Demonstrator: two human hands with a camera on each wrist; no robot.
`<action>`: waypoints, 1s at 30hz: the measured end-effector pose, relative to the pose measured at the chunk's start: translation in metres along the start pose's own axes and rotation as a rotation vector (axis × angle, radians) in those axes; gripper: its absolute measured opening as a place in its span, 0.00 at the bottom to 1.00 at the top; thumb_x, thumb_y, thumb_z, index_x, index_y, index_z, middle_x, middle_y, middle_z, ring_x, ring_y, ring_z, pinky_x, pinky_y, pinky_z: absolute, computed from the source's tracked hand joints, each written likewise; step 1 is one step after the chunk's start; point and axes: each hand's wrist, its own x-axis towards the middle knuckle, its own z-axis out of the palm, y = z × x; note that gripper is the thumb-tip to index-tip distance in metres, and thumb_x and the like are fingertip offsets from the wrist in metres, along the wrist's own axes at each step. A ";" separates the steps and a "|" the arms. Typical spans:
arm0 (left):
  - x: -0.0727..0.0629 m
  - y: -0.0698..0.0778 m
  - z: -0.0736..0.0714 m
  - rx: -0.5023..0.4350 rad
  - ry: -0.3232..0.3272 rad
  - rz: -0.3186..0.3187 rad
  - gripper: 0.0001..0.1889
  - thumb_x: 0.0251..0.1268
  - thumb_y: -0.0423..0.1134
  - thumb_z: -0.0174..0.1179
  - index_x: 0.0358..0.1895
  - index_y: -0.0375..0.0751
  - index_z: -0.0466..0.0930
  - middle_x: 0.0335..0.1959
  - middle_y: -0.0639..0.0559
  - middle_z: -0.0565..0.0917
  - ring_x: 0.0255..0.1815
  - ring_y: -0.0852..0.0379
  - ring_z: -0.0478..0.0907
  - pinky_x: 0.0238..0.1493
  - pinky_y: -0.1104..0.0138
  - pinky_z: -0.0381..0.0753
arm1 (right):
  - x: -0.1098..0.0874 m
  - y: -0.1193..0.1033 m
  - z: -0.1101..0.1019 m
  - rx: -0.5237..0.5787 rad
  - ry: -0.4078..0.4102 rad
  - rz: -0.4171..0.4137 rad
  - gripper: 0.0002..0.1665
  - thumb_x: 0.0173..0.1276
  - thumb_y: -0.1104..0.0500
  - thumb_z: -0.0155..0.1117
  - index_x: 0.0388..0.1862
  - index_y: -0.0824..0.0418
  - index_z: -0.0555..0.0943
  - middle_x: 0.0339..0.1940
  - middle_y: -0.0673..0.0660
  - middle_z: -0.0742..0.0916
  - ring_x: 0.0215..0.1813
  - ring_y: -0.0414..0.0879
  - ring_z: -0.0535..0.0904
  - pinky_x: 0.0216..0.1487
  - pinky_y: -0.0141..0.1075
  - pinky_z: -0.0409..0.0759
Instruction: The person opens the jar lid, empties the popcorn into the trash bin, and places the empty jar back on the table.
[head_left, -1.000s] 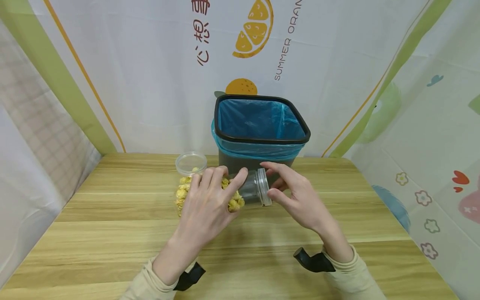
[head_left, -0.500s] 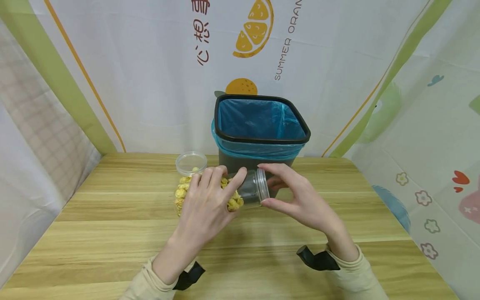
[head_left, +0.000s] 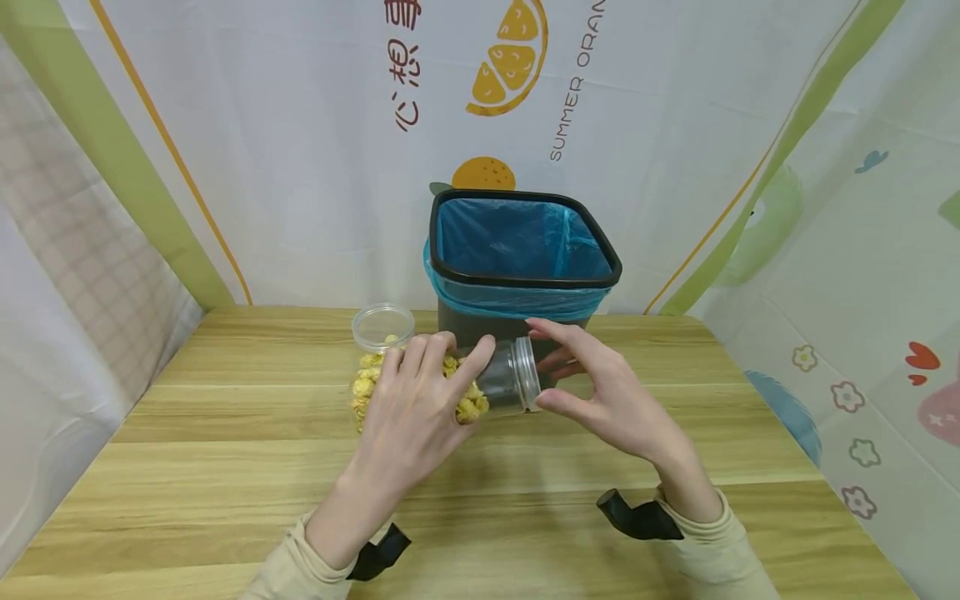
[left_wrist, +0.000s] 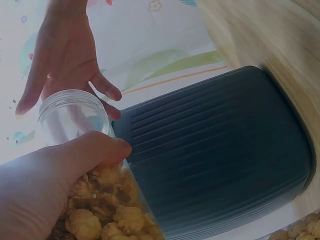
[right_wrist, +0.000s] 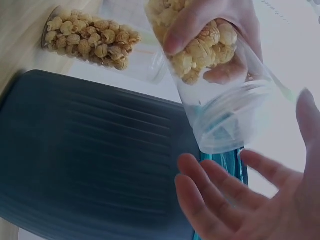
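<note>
the main change of the last second is small — the right hand (head_left: 611, 400), which half a second ago had fingertips at the rim of the lid (head_left: 527, 375), has now moved back a little from it. its fingers are spread wide and relaxed, with nothing held; in the right wrist view they look apart from the lid, though very near, and a light touch at one fingertip i cannot exclude. the left hand (head_left: 412, 408) has stayed as it was, thumb and fingers curled firmly round the clear jar (head_left: 495, 375). this jar is tilted, its lid end toward the right hand, in front of the bin (right_wrist: 90, 150), and popcorn (head_left: 471, 404) fills its lower part. the lid appears to be on the jar — so, in my judgement, the work at the lid is not finished, and at this moment the left hand alone controls the jar. a second jar (head_left: 367, 383), also with popcorn inside, stands upright on the table (head_left: 262, 467), partly behind the left hand.
</note>
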 end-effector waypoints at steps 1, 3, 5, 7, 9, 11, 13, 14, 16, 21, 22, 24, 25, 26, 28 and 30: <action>0.000 0.000 0.000 0.001 -0.001 0.001 0.50 0.35 0.57 0.84 0.68 0.56 0.70 0.51 0.42 0.79 0.47 0.44 0.75 0.40 0.56 0.72 | 0.000 0.000 0.000 -0.004 0.007 0.015 0.42 0.71 0.49 0.69 0.80 0.46 0.64 0.69 0.54 0.81 0.52 0.43 0.87 0.56 0.43 0.86; 0.000 0.000 0.000 0.001 0.002 0.004 0.50 0.34 0.57 0.84 0.68 0.56 0.70 0.51 0.42 0.79 0.47 0.44 0.75 0.40 0.56 0.72 | 0.001 -0.001 0.002 -0.008 0.024 0.050 0.37 0.74 0.44 0.64 0.79 0.46 0.67 0.65 0.54 0.84 0.48 0.41 0.87 0.53 0.41 0.86; 0.000 0.001 0.000 0.008 0.002 0.007 0.51 0.33 0.57 0.84 0.68 0.56 0.70 0.51 0.42 0.79 0.47 0.44 0.75 0.40 0.56 0.72 | 0.002 -0.002 0.004 -0.005 0.035 0.093 0.34 0.76 0.40 0.60 0.76 0.47 0.70 0.60 0.55 0.86 0.44 0.40 0.86 0.49 0.39 0.86; 0.000 0.001 0.000 0.018 0.001 0.011 0.51 0.33 0.57 0.84 0.68 0.56 0.70 0.51 0.42 0.79 0.47 0.44 0.75 0.40 0.55 0.73 | 0.003 -0.004 0.006 0.002 0.038 0.135 0.32 0.76 0.39 0.59 0.74 0.47 0.72 0.55 0.55 0.88 0.41 0.39 0.85 0.45 0.37 0.85; 0.000 0.001 0.000 0.022 0.004 0.014 0.51 0.33 0.57 0.84 0.68 0.56 0.71 0.50 0.42 0.79 0.47 0.44 0.76 0.40 0.55 0.73 | 0.003 -0.005 0.009 0.012 0.028 0.167 0.30 0.76 0.41 0.60 0.73 0.47 0.73 0.53 0.55 0.88 0.39 0.39 0.85 0.42 0.36 0.85; 0.000 0.002 0.000 0.029 0.002 0.014 0.51 0.33 0.58 0.84 0.68 0.56 0.71 0.50 0.42 0.79 0.47 0.44 0.76 0.40 0.56 0.73 | 0.004 -0.005 0.011 0.023 0.021 0.180 0.30 0.76 0.44 0.62 0.73 0.48 0.73 0.52 0.55 0.88 0.39 0.39 0.85 0.41 0.35 0.84; 0.000 0.002 0.000 0.024 0.003 0.014 0.51 0.33 0.57 0.84 0.68 0.56 0.71 0.50 0.42 0.79 0.47 0.44 0.75 0.40 0.56 0.73 | 0.004 -0.005 0.011 0.030 0.018 0.175 0.31 0.74 0.46 0.65 0.73 0.49 0.73 0.52 0.54 0.88 0.39 0.39 0.85 0.42 0.34 0.85; 0.000 0.002 0.000 0.019 0.004 0.013 0.51 0.33 0.57 0.84 0.68 0.56 0.71 0.50 0.42 0.79 0.47 0.44 0.75 0.40 0.56 0.72 | 0.004 -0.005 0.011 0.032 0.018 0.168 0.31 0.74 0.48 0.66 0.73 0.50 0.73 0.53 0.54 0.88 0.39 0.39 0.85 0.43 0.34 0.85; 0.000 0.001 0.000 0.016 0.000 0.011 0.50 0.33 0.57 0.84 0.68 0.56 0.71 0.50 0.42 0.79 0.47 0.44 0.75 0.40 0.56 0.72 | 0.003 -0.005 0.011 0.035 0.021 0.149 0.33 0.72 0.49 0.68 0.74 0.51 0.73 0.53 0.54 0.87 0.41 0.38 0.85 0.45 0.34 0.86; -0.001 0.001 0.000 0.002 -0.004 0.005 0.50 0.34 0.56 0.84 0.68 0.56 0.71 0.50 0.42 0.79 0.47 0.44 0.74 0.40 0.56 0.71 | 0.003 -0.005 0.010 0.043 0.020 0.102 0.36 0.70 0.52 0.71 0.75 0.50 0.72 0.54 0.51 0.87 0.44 0.38 0.85 0.49 0.35 0.87; 0.000 0.001 0.000 0.000 -0.005 0.005 0.50 0.33 0.56 0.84 0.68 0.56 0.71 0.50 0.42 0.79 0.47 0.44 0.75 0.40 0.56 0.72 | 0.003 -0.006 0.009 0.048 0.020 0.095 0.37 0.69 0.52 0.72 0.75 0.49 0.71 0.54 0.51 0.86 0.45 0.37 0.85 0.50 0.36 0.87; 0.000 0.001 0.000 -0.001 -0.005 0.005 0.50 0.33 0.56 0.84 0.68 0.56 0.71 0.50 0.42 0.79 0.47 0.44 0.75 0.40 0.56 0.72 | 0.002 -0.006 0.009 0.053 0.020 0.082 0.38 0.68 0.53 0.72 0.76 0.48 0.71 0.56 0.50 0.86 0.47 0.38 0.86 0.51 0.36 0.86; 0.000 0.001 0.000 -0.001 -0.005 0.005 0.50 0.33 0.56 0.84 0.68 0.56 0.71 0.50 0.43 0.79 0.47 0.44 0.75 0.40 0.56 0.72 | 0.002 -0.006 0.008 0.055 0.019 0.077 0.39 0.68 0.53 0.73 0.76 0.47 0.71 0.57 0.49 0.86 0.48 0.38 0.86 0.52 0.36 0.86; 0.000 0.001 0.000 -0.002 -0.004 0.005 0.50 0.33 0.56 0.84 0.68 0.56 0.71 0.50 0.43 0.79 0.47 0.44 0.75 0.40 0.56 0.72 | 0.002 -0.006 0.008 0.056 0.019 0.073 0.39 0.68 0.53 0.73 0.76 0.47 0.71 0.58 0.49 0.85 0.48 0.38 0.86 0.52 0.36 0.86; 0.000 0.000 0.000 -0.005 0.001 0.007 0.51 0.32 0.56 0.85 0.68 0.56 0.71 0.50 0.43 0.79 0.46 0.44 0.75 0.40 0.56 0.72 | 0.001 -0.006 0.008 0.058 0.018 0.065 0.39 0.67 0.54 0.73 0.76 0.46 0.70 0.61 0.48 0.84 0.49 0.38 0.86 0.53 0.37 0.86; 0.000 0.000 0.000 -0.005 0.002 0.005 0.50 0.32 0.56 0.84 0.68 0.56 0.71 0.50 0.43 0.79 0.46 0.44 0.75 0.40 0.56 0.72 | 0.001 -0.006 0.007 0.057 0.020 0.058 0.40 0.67 0.54 0.74 0.76 0.47 0.70 0.62 0.48 0.83 0.50 0.38 0.86 0.54 0.38 0.86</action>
